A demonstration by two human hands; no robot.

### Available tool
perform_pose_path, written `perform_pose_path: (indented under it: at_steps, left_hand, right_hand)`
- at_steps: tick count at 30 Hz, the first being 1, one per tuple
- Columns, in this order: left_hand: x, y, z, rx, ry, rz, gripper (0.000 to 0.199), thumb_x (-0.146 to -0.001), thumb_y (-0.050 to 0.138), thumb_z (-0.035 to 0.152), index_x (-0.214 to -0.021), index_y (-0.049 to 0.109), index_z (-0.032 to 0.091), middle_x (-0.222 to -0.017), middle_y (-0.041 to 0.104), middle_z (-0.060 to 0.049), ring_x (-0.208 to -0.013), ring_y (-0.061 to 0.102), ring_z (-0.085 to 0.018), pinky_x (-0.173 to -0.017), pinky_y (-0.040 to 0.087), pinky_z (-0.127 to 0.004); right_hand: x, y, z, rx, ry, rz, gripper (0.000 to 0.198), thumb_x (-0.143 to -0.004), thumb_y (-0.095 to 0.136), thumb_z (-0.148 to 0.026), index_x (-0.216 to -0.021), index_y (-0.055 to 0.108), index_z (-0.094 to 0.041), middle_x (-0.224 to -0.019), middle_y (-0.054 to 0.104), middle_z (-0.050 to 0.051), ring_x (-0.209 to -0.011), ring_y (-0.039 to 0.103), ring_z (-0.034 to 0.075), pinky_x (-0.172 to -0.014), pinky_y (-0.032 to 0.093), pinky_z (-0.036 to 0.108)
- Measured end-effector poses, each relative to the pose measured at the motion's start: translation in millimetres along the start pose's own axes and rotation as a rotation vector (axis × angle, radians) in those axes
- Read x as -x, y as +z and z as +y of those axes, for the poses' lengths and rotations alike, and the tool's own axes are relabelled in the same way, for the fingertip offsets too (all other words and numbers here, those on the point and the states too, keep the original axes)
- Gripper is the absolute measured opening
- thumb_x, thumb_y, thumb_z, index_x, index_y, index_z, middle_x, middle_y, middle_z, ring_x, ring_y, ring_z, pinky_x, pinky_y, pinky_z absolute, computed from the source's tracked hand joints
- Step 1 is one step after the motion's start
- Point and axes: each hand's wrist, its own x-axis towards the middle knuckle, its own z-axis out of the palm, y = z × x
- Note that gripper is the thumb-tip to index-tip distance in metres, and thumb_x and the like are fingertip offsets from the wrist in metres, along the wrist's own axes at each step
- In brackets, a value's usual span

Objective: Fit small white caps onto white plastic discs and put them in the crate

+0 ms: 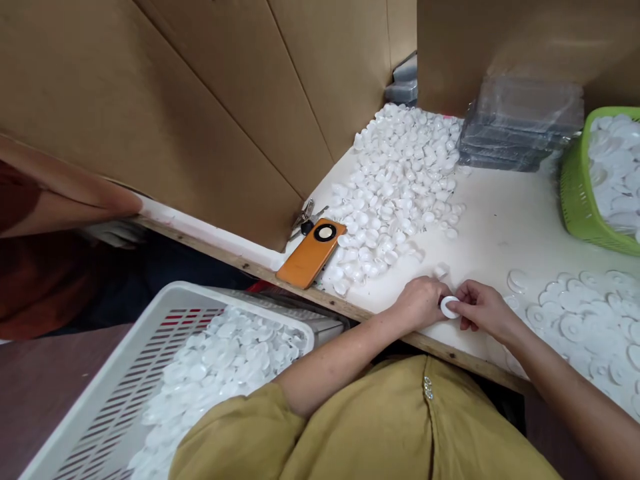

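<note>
A small white plastic disc (449, 307) with a raised rim is held up near the table's front edge. My right hand (483, 308) pinches it, the thumb lying across its face. My left hand (423, 301) is closed against the disc's other side; its fingers are curled, and what lies inside them is hidden. Just beyond the left knuckles sits a loose white cap (441, 269). Left of my hands spreads a heap of small white cup-shaped caps (400, 180). Flat white round discs (585, 327) lie in an overlapping layer on the right.
An orange phone (307, 257) and keys (305, 220) lie by the cardboard partition (225, 113). A green basket (575, 193) of white parts and plastic-wrapped stacks (523, 127) stand behind. Below left is a white crate (110, 373) of white parts. Another person's arm (75, 197) rests at far left.
</note>
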Motion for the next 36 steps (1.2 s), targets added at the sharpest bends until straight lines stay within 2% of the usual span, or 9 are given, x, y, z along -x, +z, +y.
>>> perform_pose_path:
  at_steps: [7,11,17,22,25,28,30,33,36]
  left_hand:
    - [0.4,-23.2,-0.4,0.056,0.086,-0.179,0.024,-0.072,0.07,0.034,-0.091,0.07,0.02,-0.083,0.069,-0.001,-0.079,0.06,-0.017,-0.066,0.041,-0.023]
    - [-9.9,-36.0,3.1,0.048,-0.015,-0.315,0.028,-0.074,0.068,0.044,-0.09,0.067,0.021,-0.082,0.067,0.001,-0.074,0.06,-0.015,-0.059,0.038,-0.023]
    - [-23.8,-39.8,14.2,-0.137,-0.043,-0.389,0.031,-0.073,0.071,0.041,-0.096,0.063,0.023,-0.084,0.067,0.0,-0.076,0.061,-0.018,-0.06,0.038,-0.024]
    - [-13.2,-36.5,17.8,-0.003,-0.077,-0.335,0.026,-0.073,0.07,0.035,-0.092,0.061,0.02,-0.082,0.065,0.001,-0.072,0.058,-0.015,-0.06,0.037,-0.022]
    - [20.2,-56.1,3.9,0.123,-0.113,-0.272,0.021,-0.073,0.067,0.03,-0.089,0.061,0.019,-0.079,0.062,0.002,-0.072,0.056,-0.014,-0.062,0.037,-0.021]
    - [85.8,-104.1,-30.6,0.153,-0.205,-0.268,0.021,-0.072,0.063,0.033,-0.087,0.062,0.019,-0.08,0.061,0.001,-0.074,0.055,-0.015,-0.064,0.038,-0.022]
    - [141.6,-141.2,-61.6,0.079,-0.36,-0.335,0.024,-0.071,0.061,0.037,-0.087,0.063,0.019,-0.08,0.062,0.001,-0.074,0.056,-0.017,-0.064,0.038,-0.022]
    - [216.4,-179.9,-104.7,-0.201,-0.704,-0.423,0.031,-0.066,0.059,0.035,-0.091,0.065,0.018,-0.078,0.065,-0.003,-0.074,0.059,-0.023,-0.067,0.041,-0.028]
    - [242.7,-185.8,-120.4,-0.424,-0.882,-0.364,0.039,-0.064,0.06,0.035,-0.095,0.068,0.014,-0.089,0.069,-0.01,-0.082,0.063,-0.03,-0.075,0.044,-0.036]
  right_hand:
    - [-1.9,0.8,-2.0,-0.006,0.039,0.004,0.032,-0.067,0.07,-0.044,-0.073,0.049,-0.02,-0.051,0.057,-0.003,-0.043,0.059,0.015,-0.036,0.039,0.02]
    - [-7.9,-3.4,-10.5,0.025,0.099,-0.045,0.028,-0.068,0.069,-0.036,-0.074,0.047,-0.02,-0.051,0.058,-0.003,-0.043,0.06,0.016,-0.035,0.04,0.02]
    - [-13.2,-4.9,-10.4,0.118,0.091,-0.044,0.019,-0.071,0.067,-0.021,-0.075,0.048,-0.02,-0.052,0.057,-0.005,-0.04,0.06,0.015,-0.035,0.041,0.02]
    - [-5.9,-1.5,-2.0,0.116,-0.031,-0.024,0.019,-0.074,0.066,-0.03,-0.08,0.05,-0.021,-0.056,0.058,-0.005,-0.043,0.06,0.014,-0.04,0.041,0.021]
    - [0.2,-22.9,0.4,0.151,-0.131,0.051,0.026,-0.077,0.064,-0.045,-0.083,0.055,-0.021,-0.065,0.061,-0.003,-0.045,0.058,0.013,-0.045,0.043,0.024]
    - [1.2,-67.6,7.7,0.383,-0.142,0.424,0.03,-0.082,0.055,-0.052,-0.084,0.061,-0.022,-0.072,0.065,0.001,-0.052,0.058,0.016,-0.053,0.044,0.029]
    - [-2.1,-98.5,17.4,0.583,-0.08,0.589,0.03,-0.08,0.056,-0.051,-0.083,0.061,-0.022,-0.073,0.065,0.003,-0.062,0.059,0.02,-0.056,0.041,0.031]
    - [-9.3,-126.2,33.5,0.715,-0.037,0.573,0.033,-0.073,0.062,-0.053,-0.081,0.061,-0.022,-0.081,0.064,0.006,-0.071,0.059,0.024,-0.059,0.041,0.033]
    - [-13.3,-129.3,41.3,0.719,-0.093,0.516,0.028,-0.071,0.063,-0.05,-0.075,0.06,-0.022,-0.082,0.063,0.006,-0.072,0.059,0.023,-0.06,0.041,0.033]
